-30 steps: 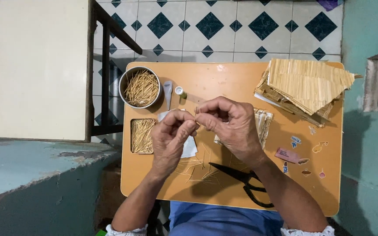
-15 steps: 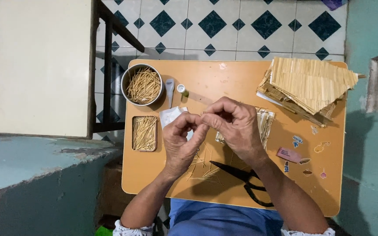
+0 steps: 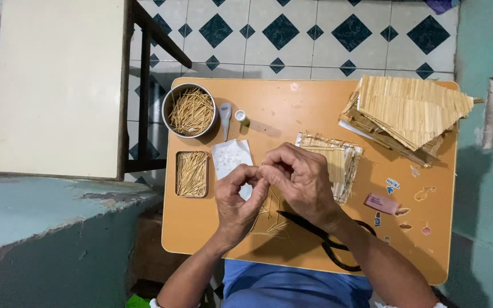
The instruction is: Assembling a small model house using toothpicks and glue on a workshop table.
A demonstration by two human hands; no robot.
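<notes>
Round tin of sticks (image 3: 189, 110), pink eraser (image 3: 381, 203), black scissors (image 3: 329, 236) — stick-built roof (image 3: 412, 109) at far corner.

Soft even daylight, faint shadows, sharp focus

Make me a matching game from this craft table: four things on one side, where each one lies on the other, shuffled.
Things:
1. round tin of sticks
2. black scissors
3. stick-built roof piece
4. pink eraser

Places:
A. far right corner of the table
B. under the right forearm, near the table's front edge
C. far left corner, above the rectangular tin
D. right side, among small paper scraps

Pairs: 1-C, 2-B, 3-A, 4-D
</notes>
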